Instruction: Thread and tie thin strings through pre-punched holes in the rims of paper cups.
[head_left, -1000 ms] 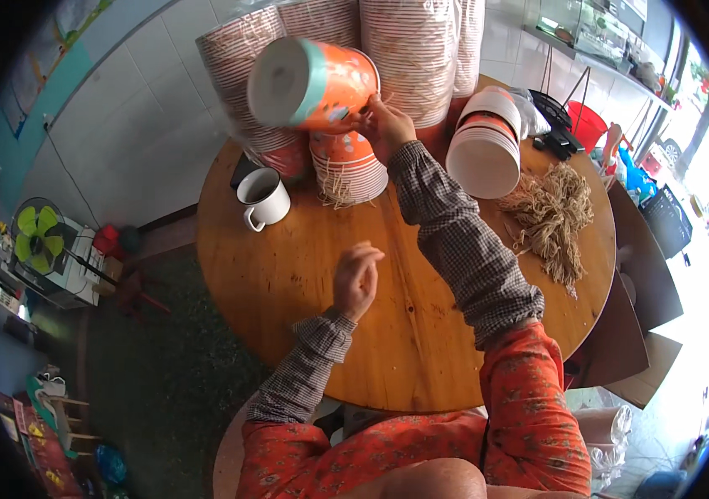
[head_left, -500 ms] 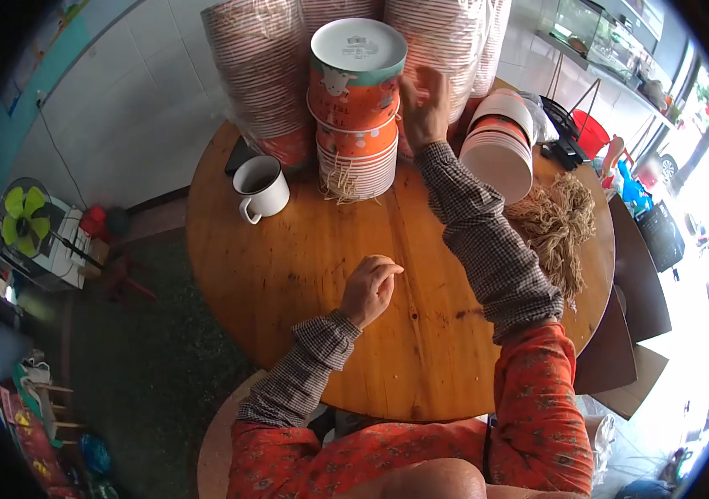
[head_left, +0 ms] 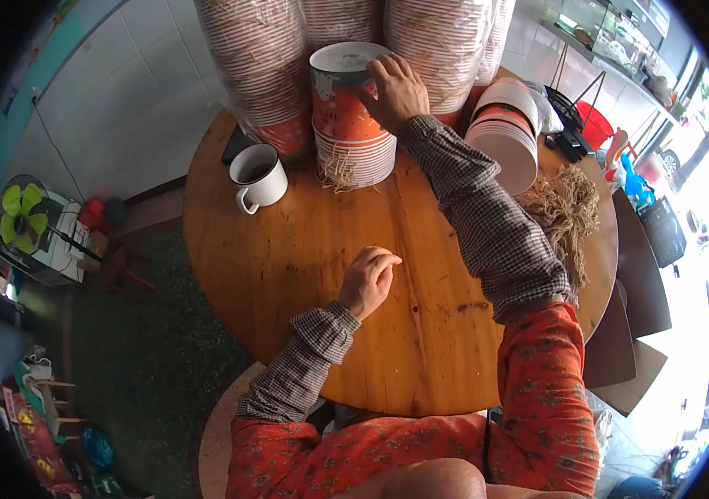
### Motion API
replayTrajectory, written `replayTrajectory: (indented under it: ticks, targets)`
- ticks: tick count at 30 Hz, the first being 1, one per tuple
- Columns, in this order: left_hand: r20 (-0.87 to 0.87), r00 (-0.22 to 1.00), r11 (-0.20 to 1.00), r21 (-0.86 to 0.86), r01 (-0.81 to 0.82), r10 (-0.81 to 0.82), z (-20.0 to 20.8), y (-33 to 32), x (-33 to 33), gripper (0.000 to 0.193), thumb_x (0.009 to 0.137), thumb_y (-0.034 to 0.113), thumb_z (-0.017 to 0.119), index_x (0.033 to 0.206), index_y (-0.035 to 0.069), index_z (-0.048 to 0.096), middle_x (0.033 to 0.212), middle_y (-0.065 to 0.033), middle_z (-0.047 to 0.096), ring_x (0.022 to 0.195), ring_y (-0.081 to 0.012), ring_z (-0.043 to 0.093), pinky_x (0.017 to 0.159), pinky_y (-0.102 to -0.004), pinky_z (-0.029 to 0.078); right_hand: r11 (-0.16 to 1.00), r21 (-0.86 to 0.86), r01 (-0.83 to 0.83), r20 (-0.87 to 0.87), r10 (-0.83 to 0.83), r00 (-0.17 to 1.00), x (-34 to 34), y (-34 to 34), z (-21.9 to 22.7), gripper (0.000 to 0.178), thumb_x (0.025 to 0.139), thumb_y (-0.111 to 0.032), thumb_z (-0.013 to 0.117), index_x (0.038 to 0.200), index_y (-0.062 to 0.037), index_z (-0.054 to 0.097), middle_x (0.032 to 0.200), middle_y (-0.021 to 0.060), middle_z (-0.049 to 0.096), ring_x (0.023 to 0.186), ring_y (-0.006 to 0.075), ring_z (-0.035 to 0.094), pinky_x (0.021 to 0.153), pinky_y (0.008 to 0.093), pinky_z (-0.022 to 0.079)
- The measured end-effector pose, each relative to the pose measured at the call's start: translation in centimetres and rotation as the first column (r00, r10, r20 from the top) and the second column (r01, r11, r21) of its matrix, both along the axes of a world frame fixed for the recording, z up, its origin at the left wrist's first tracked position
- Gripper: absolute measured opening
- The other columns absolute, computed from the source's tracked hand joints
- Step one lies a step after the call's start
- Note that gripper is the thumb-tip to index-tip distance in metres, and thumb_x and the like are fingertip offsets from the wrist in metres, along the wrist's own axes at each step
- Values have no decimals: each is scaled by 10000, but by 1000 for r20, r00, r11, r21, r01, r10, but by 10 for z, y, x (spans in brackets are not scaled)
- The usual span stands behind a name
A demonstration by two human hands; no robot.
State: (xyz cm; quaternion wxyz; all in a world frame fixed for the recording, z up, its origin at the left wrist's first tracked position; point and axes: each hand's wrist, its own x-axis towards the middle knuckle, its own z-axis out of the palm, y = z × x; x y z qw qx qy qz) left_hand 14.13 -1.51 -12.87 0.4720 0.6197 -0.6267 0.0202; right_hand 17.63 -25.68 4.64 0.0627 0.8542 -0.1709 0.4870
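A stack of upside-down paper buckets [head_left: 353,120], orange with a green band at the top and white rims below, stands at the back of the round wooden table. Against its upper right side lies my right hand [head_left: 398,90], fingers spread over the edge of the white bucket base and thumb on the side wall. Strands of twine [head_left: 336,170] hang at the lower left of the stack. Above the middle of the table is my left hand [head_left: 369,281], its fingers loosely closed; nothing shows in them.
A white enamel mug [head_left: 260,178] stands left of the stack. Tall plastic-wrapped bucket stacks [head_left: 256,66] rise behind. To the right, more buckets [head_left: 502,150] lie on their side near a bundle of twine [head_left: 569,218]. Cardboard flaps [head_left: 633,366] stick out by the table's right edge.
My right hand has moved left onto the top of the stack. The upper buckets have slid down, so the stack is shorter. My left hand has hardly moved.
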Motion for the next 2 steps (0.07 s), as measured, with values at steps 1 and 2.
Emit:
replayTrajectory:
  ticks: [1,2]
  targets:
    - [13,1000,1000,3,3,-3,-1,-1,0,133,833,-25,597,941,35,648,947,-88,631,909,-259,615,764,-339,535,994,47,-95,59,92,994,-1,-3,-6,534,761,-484,699,1114,-100,583,1261,173,516,1217,310,484,1002,434,396]
    - [11,1000,1000,6,8,-8,-1,-1,-1,133,833,-25,597,941,35,648,947,-88,631,909,-259,615,764,-339,535,978,90,-189,122,178,976,-3,-4,-11,581,752,-474,711,1187,-111,580,1387,199,436,1286,315,440,1066,432,361]
